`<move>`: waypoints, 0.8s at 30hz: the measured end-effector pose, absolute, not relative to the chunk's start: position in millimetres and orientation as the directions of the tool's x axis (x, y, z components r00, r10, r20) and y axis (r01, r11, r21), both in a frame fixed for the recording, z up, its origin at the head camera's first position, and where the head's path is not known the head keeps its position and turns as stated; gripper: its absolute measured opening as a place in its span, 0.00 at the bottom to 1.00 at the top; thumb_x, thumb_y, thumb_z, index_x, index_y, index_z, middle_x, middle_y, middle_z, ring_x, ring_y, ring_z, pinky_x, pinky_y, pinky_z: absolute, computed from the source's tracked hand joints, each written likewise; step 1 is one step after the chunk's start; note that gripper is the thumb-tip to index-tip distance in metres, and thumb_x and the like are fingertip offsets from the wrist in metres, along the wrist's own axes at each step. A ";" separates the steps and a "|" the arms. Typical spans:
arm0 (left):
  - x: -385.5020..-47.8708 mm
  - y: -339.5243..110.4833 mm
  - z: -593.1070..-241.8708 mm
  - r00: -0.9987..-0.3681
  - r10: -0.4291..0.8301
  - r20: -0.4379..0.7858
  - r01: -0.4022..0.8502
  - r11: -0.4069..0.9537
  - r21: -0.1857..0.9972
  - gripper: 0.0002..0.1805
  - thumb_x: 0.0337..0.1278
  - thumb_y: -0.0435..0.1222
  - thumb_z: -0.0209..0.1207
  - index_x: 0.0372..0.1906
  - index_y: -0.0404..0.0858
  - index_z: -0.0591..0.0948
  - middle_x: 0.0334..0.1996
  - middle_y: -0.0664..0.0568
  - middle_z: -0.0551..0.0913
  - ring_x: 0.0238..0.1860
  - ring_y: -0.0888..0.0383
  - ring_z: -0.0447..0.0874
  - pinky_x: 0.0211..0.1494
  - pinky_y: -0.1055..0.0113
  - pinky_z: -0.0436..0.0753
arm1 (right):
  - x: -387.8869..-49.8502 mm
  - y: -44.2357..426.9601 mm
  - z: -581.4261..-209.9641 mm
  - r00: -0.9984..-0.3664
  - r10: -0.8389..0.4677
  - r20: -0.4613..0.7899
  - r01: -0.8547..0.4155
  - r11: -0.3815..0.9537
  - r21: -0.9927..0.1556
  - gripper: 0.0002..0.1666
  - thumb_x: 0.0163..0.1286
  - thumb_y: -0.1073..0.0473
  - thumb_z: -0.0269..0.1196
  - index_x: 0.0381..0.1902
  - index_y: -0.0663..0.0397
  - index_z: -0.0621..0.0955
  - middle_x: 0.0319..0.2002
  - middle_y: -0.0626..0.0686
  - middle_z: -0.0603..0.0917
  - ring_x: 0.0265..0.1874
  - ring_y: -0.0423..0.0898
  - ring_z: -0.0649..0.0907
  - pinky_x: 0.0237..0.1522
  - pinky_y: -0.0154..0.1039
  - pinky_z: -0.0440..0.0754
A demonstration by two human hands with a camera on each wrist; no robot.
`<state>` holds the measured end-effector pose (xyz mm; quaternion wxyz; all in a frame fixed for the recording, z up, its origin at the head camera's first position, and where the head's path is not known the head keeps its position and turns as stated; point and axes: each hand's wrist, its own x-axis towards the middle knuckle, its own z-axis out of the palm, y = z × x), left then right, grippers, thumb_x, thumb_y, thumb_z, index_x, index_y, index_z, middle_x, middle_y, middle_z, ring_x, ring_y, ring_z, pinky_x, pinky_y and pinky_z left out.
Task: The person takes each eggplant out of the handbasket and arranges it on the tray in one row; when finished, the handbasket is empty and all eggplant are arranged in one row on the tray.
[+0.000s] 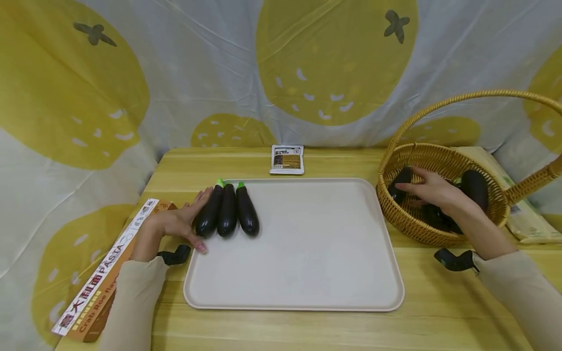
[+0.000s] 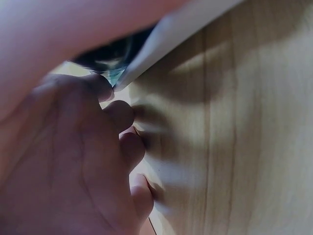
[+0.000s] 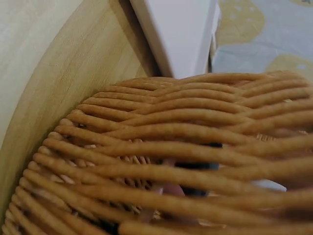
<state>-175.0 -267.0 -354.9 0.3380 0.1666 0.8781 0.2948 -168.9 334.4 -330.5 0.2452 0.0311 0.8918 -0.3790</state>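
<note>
Lying slantwise at the far left, a long pasta box (image 1: 107,268) in orange and white rests on the wooden table (image 1: 342,331), partly behind a beige sleeve (image 1: 136,297). A black wrist device (image 1: 175,255) juts from the cuff. Next comes the left hand (image 1: 182,220), its thumb spread away from the fingers: the thumb lies at the tray's near-left side, close to the blunt end of the leftmost eggplant, while the left-wrist view shows the fingertips slightly apart beside the tray's edge. Three eggplants (image 1: 227,212) lie side by side at the left end of the pale tray (image 1: 307,243), green stems toward its far rim; the rightmost angles a little away at its blunt end. Beyond the tray, near the cloth backdrop (image 1: 210,48), lies a small printed sachet (image 1: 287,160).

Right of the tray stands a wicker basket (image 1: 408,229) with a tall arched handle. The right hand (image 1: 434,187) reaches inside, its fingers at a dark eggplant (image 1: 397,184) by the left wall; with wicker filling the right-wrist view, I cannot tell whether they pinch it. Another eggplant (image 1: 475,189) leans at the basket's right side, and a pale flat package (image 1: 533,222) lies behind.
</note>
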 end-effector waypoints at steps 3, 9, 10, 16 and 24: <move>-175.2 -266.2 -355.1 -0.717 0.489 -0.497 0.088 0.771 0.631 0.87 0.32 0.42 0.84 0.82 0.46 0.24 0.81 0.32 0.19 0.75 0.14 0.21 0.72 0.19 0.33 | -171.7 332.1 -333.3 -0.867 -0.145 -0.476 0.253 0.696 -0.672 0.54 0.84 0.43 0.48 0.80 0.63 0.28 0.65 0.84 0.68 0.38 0.46 0.90 0.68 0.67 0.73; -175.8 -265.7 -358.0 -0.719 0.474 -0.508 0.087 0.787 0.611 0.88 0.31 0.45 0.85 0.82 0.47 0.24 0.81 0.34 0.20 0.76 0.15 0.22 0.73 0.20 0.34 | -173.1 328.8 -338.5 -0.861 -0.162 -0.481 0.273 0.652 -0.708 0.50 0.86 0.50 0.47 0.79 0.65 0.27 0.61 0.81 0.70 0.28 0.38 0.89 0.53 0.46 0.88; -175.8 -265.6 -358.3 -0.719 0.475 -0.508 0.090 0.788 0.609 0.88 0.31 0.45 0.85 0.82 0.47 0.24 0.81 0.33 0.20 0.76 0.15 0.22 0.73 0.20 0.34 | -172.6 328.7 -338.8 -0.860 -0.160 -0.484 0.281 0.644 -0.712 0.50 0.86 0.51 0.47 0.79 0.65 0.27 0.63 0.84 0.68 0.28 0.37 0.89 0.58 0.49 0.86; -175.6 -264.0 -356.6 -0.717 0.489 -0.496 0.091 0.771 0.630 0.87 0.33 0.43 0.84 0.82 0.45 0.24 0.81 0.33 0.19 0.76 0.16 0.20 0.73 0.20 0.33 | -170.2 329.1 -338.8 -0.861 -0.147 -0.486 0.310 0.605 -0.733 0.51 0.85 0.52 0.48 0.79 0.63 0.26 0.71 0.88 0.55 0.32 0.35 0.88 0.58 0.47 0.86; -174.0 -264.2 -353.8 -0.718 0.473 -0.510 0.064 0.774 0.630 0.86 0.34 0.40 0.84 0.82 0.46 0.24 0.81 0.34 0.18 0.75 0.15 0.19 0.73 0.20 0.33 | -169.7 332.2 -338.6 -0.863 -0.173 -0.474 0.300 0.579 -0.758 0.48 0.85 0.56 0.46 0.80 0.61 0.27 0.73 0.88 0.48 0.41 0.42 0.90 0.45 0.36 0.89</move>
